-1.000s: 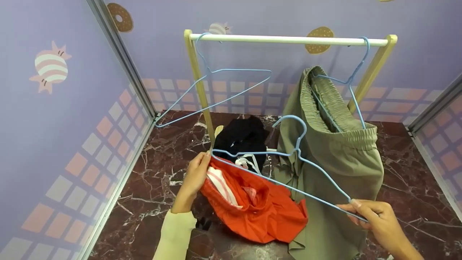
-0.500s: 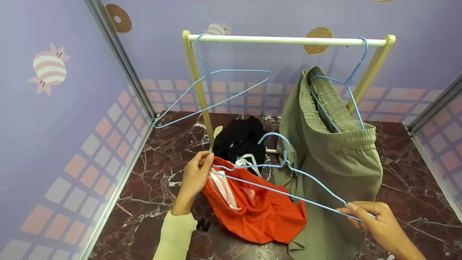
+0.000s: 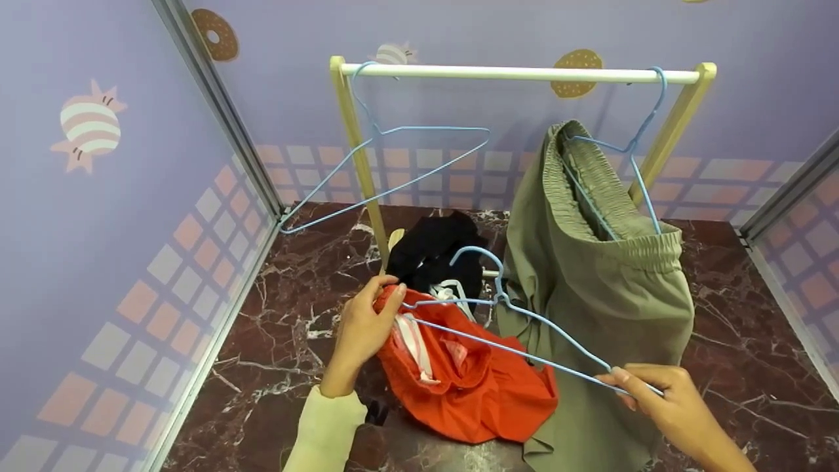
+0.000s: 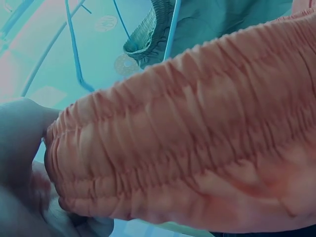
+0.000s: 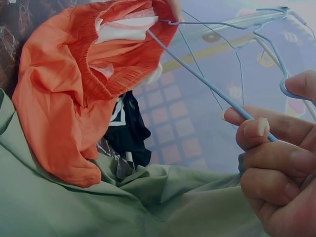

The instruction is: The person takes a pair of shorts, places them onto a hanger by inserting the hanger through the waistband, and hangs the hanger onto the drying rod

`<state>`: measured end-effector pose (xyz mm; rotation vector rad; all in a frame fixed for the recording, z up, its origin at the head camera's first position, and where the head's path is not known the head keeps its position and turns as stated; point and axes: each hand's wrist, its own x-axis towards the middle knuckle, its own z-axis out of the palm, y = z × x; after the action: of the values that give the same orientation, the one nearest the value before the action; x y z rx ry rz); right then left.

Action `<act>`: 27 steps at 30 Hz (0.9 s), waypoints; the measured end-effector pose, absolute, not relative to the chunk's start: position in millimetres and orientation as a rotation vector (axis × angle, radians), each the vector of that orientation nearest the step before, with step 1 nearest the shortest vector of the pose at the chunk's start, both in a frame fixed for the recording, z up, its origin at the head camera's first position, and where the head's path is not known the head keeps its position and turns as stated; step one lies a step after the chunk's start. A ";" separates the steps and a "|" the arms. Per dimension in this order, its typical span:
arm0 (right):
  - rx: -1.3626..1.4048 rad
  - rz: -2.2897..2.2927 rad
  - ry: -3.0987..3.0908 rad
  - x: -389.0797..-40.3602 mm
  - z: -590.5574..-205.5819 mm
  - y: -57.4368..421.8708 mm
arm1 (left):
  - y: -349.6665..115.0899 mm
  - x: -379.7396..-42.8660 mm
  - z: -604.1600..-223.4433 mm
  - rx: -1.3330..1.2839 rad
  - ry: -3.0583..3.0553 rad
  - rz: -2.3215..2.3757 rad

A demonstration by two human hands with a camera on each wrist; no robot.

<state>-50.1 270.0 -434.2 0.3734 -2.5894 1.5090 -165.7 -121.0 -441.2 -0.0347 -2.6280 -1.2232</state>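
My left hand (image 3: 367,322) pinches the gathered waistband of a pair of orange-red shorts (image 3: 485,406), seen close up in the left wrist view as a ruffled elastic band (image 4: 182,118). My right hand (image 3: 662,400) grips one end of a blue wire hanger (image 3: 557,324). The hanger's far end reaches inside the waist opening, near my left fingers, and its hook points up and to the left. In the right wrist view, curled fingers (image 5: 261,148) hold the hanger's lower bar. A white and pink lining (image 3: 411,344) shows inside the shorts.
A rack with a white rail (image 3: 511,73) stands behind. An unused blue hanger (image 3: 387,195) hangs at its left, and olive trousers (image 3: 609,308) hang on another at the right. A black garment (image 3: 436,249) with white cords lies on the dark marbled floor (image 3: 262,393).
The hanger in my right hand has moved left and down, its far end going from above the waistband into the opening. My left hand has shifted slightly right with the waistband.
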 end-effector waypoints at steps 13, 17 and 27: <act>0.532 1.470 -2.481 -53.3 -436.5 258.0 | -112.3 -162.0 -438.5 -0.096 -2.603 -1.219; 0.515 1.419 -2.499 -53.0 -435.3 253.2 | -109.3 -160.9 -438.3 -0.102 -2.607 -1.228; 0.566 1.371 -2.472 -55.3 -434.8 240.9 | -100.4 -159.2 -436.7 -0.149 -2.616 -1.244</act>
<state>-55.3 240.9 -434.8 0.5664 -2.4720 1.3707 -159.2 -100.4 -436.7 -0.1493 -2.6164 -1.2443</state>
